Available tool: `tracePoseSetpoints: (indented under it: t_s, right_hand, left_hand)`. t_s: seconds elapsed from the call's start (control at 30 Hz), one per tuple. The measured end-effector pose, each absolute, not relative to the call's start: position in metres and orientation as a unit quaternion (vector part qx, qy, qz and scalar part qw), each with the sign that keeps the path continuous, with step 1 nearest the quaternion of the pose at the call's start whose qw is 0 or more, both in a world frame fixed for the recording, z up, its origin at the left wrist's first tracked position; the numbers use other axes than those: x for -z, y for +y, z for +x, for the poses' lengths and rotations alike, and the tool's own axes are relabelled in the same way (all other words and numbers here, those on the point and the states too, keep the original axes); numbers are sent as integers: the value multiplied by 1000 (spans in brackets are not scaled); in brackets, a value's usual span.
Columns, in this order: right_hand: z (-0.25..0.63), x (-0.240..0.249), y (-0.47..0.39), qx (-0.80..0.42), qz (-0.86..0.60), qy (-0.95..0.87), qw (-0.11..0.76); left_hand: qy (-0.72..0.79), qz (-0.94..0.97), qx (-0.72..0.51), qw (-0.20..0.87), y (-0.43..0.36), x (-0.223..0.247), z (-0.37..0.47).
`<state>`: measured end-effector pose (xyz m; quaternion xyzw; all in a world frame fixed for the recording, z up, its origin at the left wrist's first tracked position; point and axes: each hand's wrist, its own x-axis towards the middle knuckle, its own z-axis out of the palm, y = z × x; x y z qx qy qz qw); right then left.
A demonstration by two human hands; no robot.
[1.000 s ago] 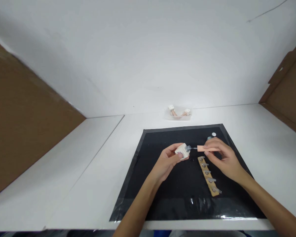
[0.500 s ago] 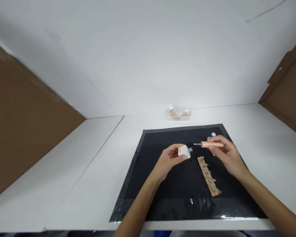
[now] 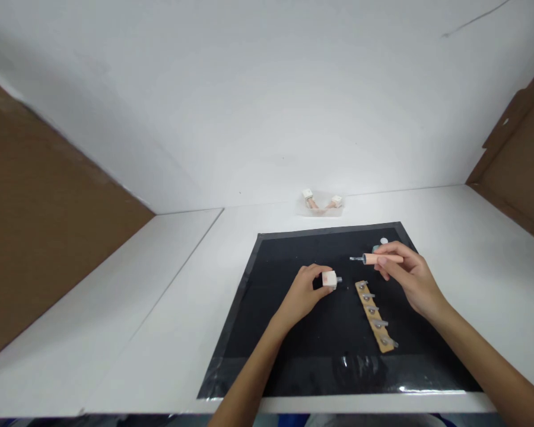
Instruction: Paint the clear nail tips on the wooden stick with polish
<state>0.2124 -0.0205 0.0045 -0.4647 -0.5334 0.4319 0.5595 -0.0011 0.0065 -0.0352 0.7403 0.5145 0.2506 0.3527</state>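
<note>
Both hands still grip: left hand [image 3: 305, 292] has lowered the white bottle [image 3: 329, 279], right hand [image 3: 407, 276] keeps the brush [image 3: 376, 258] raised.

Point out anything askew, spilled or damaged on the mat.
Nothing is spilled or visibly damaged. The tan strip lies slantwise to the mat's edges. The left hand holds the white bottle tipped on its side, neck toward the brush in the right hand.
</note>
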Motion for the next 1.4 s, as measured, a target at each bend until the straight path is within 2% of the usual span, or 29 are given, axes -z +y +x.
tracePoseSetpoints:
  t_s: [0.27,0.5,0.6,0.7,0.9,1.23,1.4]
  right_hand:
    - [213,-8,-22,-438,-462,-536,555]
    - [216,-3,-19,-433,-466,-524,566]
    - [218,-2,-16,-439,-463,-505,581]
    - [219,-3,-14,-439,-464,-484,598]
    - [220,-1,-13,-435,-465,-479,604]
    - [217,-6,-14,-445,-463,-477,600]
    - [217,-7,-14,-438,-468,-479,600]
  left_hand:
    - [499,757,-230,354,8,37,-5]
    - [402,812,-287,312,-6,24,0]
    - [374,816,-278,341,-16,30,12]
    - [415,776,-301,368,-25,40,26]
    - [433,701,-240,513,-33,45,40]
    - [424,682,-210,557,-17,49,44]
    - [425,698,-226,531,-19,48,42]
